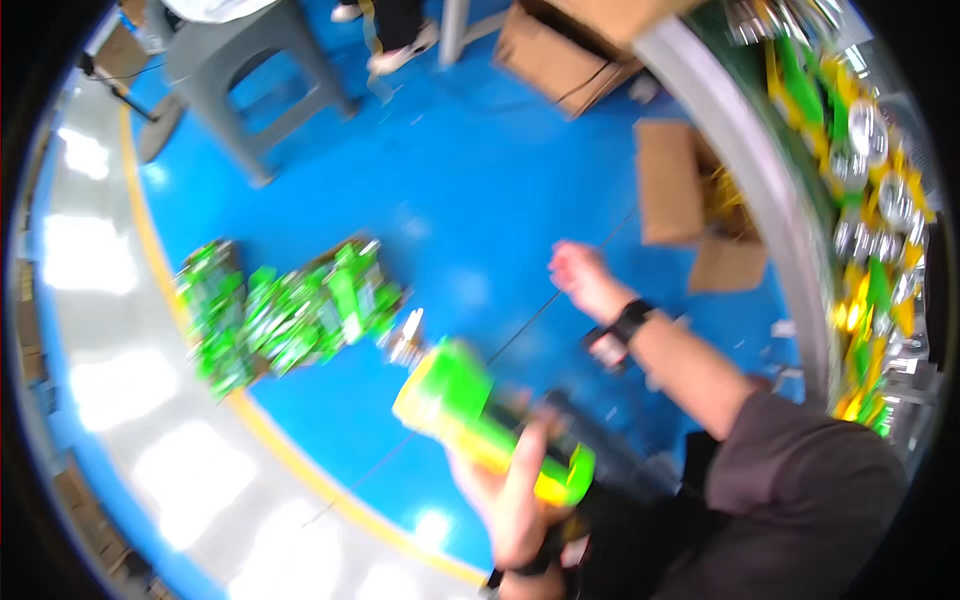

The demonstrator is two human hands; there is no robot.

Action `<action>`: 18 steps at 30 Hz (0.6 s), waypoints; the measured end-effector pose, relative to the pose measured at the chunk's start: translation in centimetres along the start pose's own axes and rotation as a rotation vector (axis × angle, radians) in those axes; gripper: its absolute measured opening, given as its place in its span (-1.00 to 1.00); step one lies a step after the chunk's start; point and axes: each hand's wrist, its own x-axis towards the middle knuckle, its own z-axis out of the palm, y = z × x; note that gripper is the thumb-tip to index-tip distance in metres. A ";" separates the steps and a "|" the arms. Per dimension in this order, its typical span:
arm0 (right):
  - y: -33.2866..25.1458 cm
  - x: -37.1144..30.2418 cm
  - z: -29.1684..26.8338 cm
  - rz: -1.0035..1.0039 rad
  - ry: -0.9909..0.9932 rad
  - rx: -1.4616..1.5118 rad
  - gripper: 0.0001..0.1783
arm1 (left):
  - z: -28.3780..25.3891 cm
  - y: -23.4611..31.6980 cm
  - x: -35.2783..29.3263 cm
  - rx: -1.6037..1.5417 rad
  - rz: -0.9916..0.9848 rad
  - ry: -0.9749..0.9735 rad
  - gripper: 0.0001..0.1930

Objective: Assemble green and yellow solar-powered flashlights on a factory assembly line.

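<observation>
Left hand grasps the green-and-yellow device above the blue floor; long axis slants from the wearer toward the green pile. Right hand, nearer the desk's curved edge, is off the device; blurred, cannot tell if clenched.

Downward fisheye view from head

Left hand, right hand apart
</observation>
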 end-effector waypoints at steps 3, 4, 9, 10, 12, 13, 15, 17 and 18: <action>0.9 -9.1 -1.7 0.184 -0.376 0.335 -0.84 | -0.4 2.2 -3.6 -0.085 0.149 -0.095 -0.51; -0.2 -12.7 -1.1 0.180 -0.347 0.295 -0.84 | -0.6 2.5 -4.6 -0.102 0.188 -0.126 -0.51; -9.3 -30.5 -10.4 -0.058 -0.402 0.227 -0.79 | 5.4 2.2 -13.2 -0.018 0.188 -0.260 -0.64; -9.0 -33.2 -13.4 -0.240 -0.504 0.238 -0.78 | 4.9 1.0 -14.9 0.227 0.330 -0.276 -0.72; -9.1 -37.2 -15.2 -1.092 -0.827 -0.431 -0.71 | 6.7 3.3 -19.8 -0.035 -0.133 -0.361 -0.71; -10.3 -40.6 -16.2 -0.838 -0.853 -0.352 -0.69 | 9.9 2.0 -22.3 -0.013 -0.194 -0.541 -0.71; -11.8 -45.9 -20.7 -0.544 -0.900 -0.167 -0.68 | 12.6 0.3 -27.5 0.031 -0.138 -0.741 -0.65; -13.0 -52.5 -28.7 -0.692 -0.712 0.005 -0.74 | 13.5 -0.2 -30.8 0.051 -0.045 -0.861 -0.55; -12.7 -54.6 -32.6 -0.890 -0.609 -0.007 -0.71 | 14.3 -0.9 -32.1 0.038 0.019 -0.896 -0.48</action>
